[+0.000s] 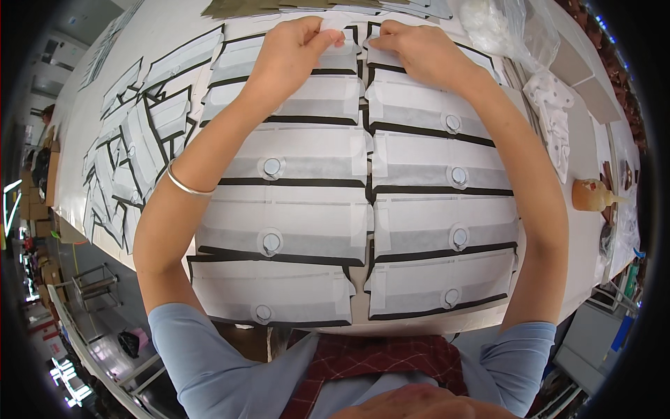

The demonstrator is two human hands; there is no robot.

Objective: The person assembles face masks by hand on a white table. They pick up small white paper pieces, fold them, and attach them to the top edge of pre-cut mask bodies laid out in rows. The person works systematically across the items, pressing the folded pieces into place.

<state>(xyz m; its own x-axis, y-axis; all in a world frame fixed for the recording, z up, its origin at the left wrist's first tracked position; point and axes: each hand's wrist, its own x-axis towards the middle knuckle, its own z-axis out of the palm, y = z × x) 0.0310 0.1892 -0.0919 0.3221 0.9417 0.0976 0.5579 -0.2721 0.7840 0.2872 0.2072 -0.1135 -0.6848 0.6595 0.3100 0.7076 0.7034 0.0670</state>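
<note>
Two columns of flat white panels point(300, 209) with black edges lie in front of me. Most visible ones carry a round silvery disc point(271, 167) near their lower edge. At the far end of the left column, my left hand point(296, 52) pinches a small thin white piece point(332, 25). My right hand point(422, 56) is over the far panel of the right column. Its thumb and forefinger are closed together at that panel's inner top corner, and what they hold, if anything, is too small to make out. Both hands partly hide the far panels.
More black-edged panels point(115, 167) lie in a loose heap at the left. Clear plastic bags point(499, 28) and a spotted white cloth point(548, 105) are at the far right. An amber squeeze bottle point(592, 195) sits near the table's right edge. Olive sheets point(251, 7) lie at the back.
</note>
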